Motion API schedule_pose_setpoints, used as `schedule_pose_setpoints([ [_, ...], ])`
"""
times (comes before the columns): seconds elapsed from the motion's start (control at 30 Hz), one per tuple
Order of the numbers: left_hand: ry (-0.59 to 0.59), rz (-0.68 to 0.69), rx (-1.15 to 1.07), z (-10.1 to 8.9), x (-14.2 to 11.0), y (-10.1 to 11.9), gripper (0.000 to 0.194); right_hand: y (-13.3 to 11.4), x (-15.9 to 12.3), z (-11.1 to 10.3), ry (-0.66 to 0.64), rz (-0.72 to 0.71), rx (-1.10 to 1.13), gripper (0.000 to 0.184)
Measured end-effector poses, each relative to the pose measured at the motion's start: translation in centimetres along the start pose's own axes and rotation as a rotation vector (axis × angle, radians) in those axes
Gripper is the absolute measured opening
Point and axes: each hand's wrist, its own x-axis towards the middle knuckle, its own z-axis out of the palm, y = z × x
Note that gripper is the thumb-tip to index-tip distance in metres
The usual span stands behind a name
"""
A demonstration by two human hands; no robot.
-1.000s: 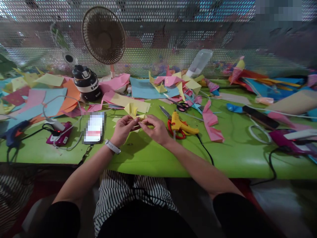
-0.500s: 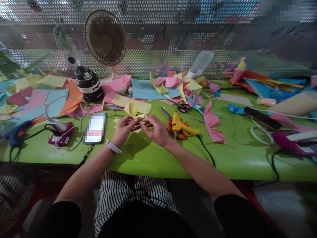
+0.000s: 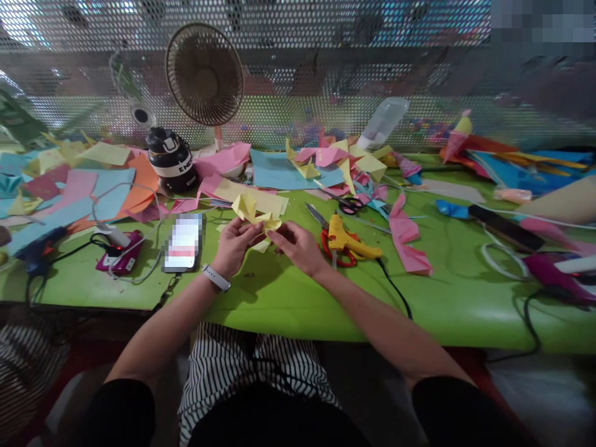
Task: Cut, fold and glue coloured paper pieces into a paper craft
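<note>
A piece of folded yellow paper [image 3: 249, 208] is held just above the green table [image 3: 279, 304], between my two hands. My left hand [image 3: 235, 244] pinches its left and lower part between thumb and fingers. On its right end, my right hand [image 3: 298, 247] closes thumb and fingertips. The fingers cover part of the folds. Right of my right hand lies a yellow glue gun [image 3: 349, 239], with red-handled scissors [image 3: 345, 257] partly under it. Left of my left hand rests a phone [image 3: 182, 242] with a lit screen.
A black bottle [image 3: 171, 161] and a fan [image 3: 205, 74] stand at the back left. Coloured paper sheets [image 3: 274, 169] spread along the back. Black-handled scissors [image 3: 349, 205] and a pink paper strip [image 3: 405, 233] lie rightward. Purple power strips [image 3: 121, 254] with cables sit at both sides.
The folded yellow paper has turned, so more of its folds show at the right end. My right hand has shifted slightly right. The whole view has moved a little.
</note>
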Motion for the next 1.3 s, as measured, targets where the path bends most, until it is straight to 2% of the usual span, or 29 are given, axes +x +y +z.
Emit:
schedule_pose_setpoints([
  [0.27,-0.020,-0.008,-0.006,0.06,-0.03,-0.12,0.041,1.07,0.19,0.31,-0.024,-0.042,0.077,0.040],
  [0.73,-0.014,-0.073,-0.047,-0.17,-0.04,0.06,0.037,0.55,0.18,0.19,-0.013,-0.025,0.110,0.038],
  [1.3,-0.073,-0.007,0.022,-0.37,0.25,-0.47,0.034,0.60,0.37,0.39,-0.042,0.050,0.224,0.037],
])
